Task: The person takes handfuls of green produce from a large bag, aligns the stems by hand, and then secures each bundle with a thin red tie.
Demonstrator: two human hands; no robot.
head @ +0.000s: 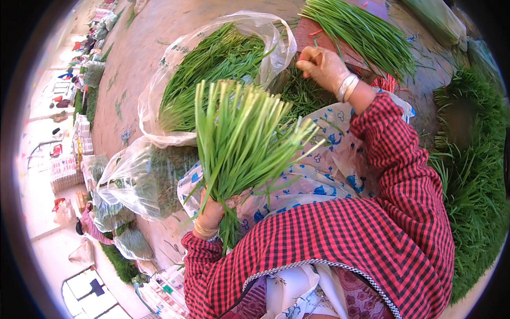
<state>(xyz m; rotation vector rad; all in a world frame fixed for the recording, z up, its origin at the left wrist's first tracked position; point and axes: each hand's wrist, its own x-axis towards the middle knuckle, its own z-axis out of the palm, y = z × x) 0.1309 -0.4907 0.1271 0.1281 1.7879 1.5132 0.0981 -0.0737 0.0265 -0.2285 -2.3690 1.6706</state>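
My left hand [212, 213] grips a bunch of green leafy stalks, apparently garlic chives [243, 139], around its lower part. The pale cut ends fan out upward, and some stalks splay to the right. My right hand [324, 67], in a thin glove, is raised apart from the bunch, its fingers curled in; no object shows in it. It is beside the edge of a low reddish stand [308, 38] that bears another chive bunch [358, 36]. Before me an open clear plastic bag [159, 75] holds more chives. A blue-patterned plastic apron [318, 175] covers my lap.
A large heap of chives [474, 191] lies along my right side. Red ties [385, 83] hang by the stand. Loose trimmings [305, 89] lie below my right hand. Filled plastic bags [139, 179] stand at left, with another person [93, 225] beyond them.
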